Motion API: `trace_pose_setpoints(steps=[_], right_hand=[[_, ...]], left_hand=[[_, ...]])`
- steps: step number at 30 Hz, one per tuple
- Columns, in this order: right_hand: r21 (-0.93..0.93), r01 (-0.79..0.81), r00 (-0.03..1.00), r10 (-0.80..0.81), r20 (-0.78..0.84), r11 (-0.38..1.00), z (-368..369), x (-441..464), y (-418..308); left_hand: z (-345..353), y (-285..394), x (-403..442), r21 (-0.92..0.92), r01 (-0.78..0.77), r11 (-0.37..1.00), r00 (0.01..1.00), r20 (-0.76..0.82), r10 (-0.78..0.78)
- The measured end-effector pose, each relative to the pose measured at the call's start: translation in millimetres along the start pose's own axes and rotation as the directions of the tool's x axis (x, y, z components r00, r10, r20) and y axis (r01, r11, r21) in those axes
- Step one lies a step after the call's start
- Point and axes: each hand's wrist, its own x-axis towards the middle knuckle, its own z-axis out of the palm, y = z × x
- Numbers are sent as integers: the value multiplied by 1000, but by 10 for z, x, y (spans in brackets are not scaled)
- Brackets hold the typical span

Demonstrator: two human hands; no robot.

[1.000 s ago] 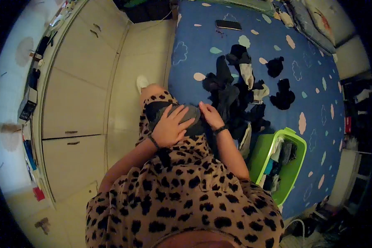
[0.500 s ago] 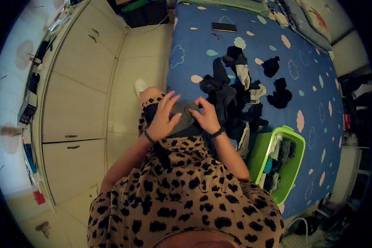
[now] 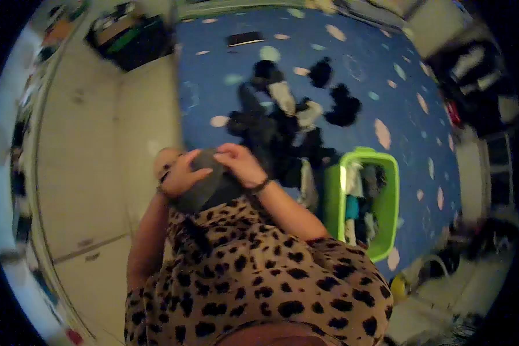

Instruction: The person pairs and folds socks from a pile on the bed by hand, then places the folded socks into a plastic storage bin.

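Observation:
A dark grey sock [image 3: 210, 176], slightly blurred, lies across my lap on the leopard-print clothing. My right hand [image 3: 243, 164] pinches its upper edge, thumb and fingertips together. Against the sock's left side rests my left hand [image 3: 183, 175], its thumb held apart from the fingers. Just right of my hands, a loose pile of dark socks [image 3: 256, 130] spreads over the bed, with a few pale ones such as a whitish sock [image 3: 282, 97] among them. Two black bundles, one of them a dark clump [image 3: 343, 105], sit apart from the pile.
A green basket [image 3: 391, 207] holding folded grey, white and teal items stands on the blue patterned bed [image 3: 409, 167] to my right. A phone [image 3: 244, 38] lies at the bed's far side. Pale cabinets [image 3: 78, 173] line the left, beyond a strip of floor.
The view has turned, so bed and basket appear further left. My left hand has come down from above the sock onto its side. My right hand still pinches the edge.

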Motion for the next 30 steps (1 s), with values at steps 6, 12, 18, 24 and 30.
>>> trace_pose_setpoints(steps=[6,12,18,24,30], right_hand=[[449,-79,989,12,150,890,172,24,-161],[585,-202,960,41,277,786,378,-135,-333],[281,105,962,-169,214,954,479,-430,-435],[-352,695,693,-714,97,627,591,-778,-885],[-566,731,554,-816,165,382,560,-717,-672]], left_hand=[[-119,-155,-136,295,-56,954,982,-158,107],[-108,625,-244,332,-285,899,877,-288,384],[-86,819,-482,182,-149,972,900,-381,210],[-59,909,-591,-135,114,984,835,-524,-169],[149,993,-610,-474,-3,880,853,-461,-245]])
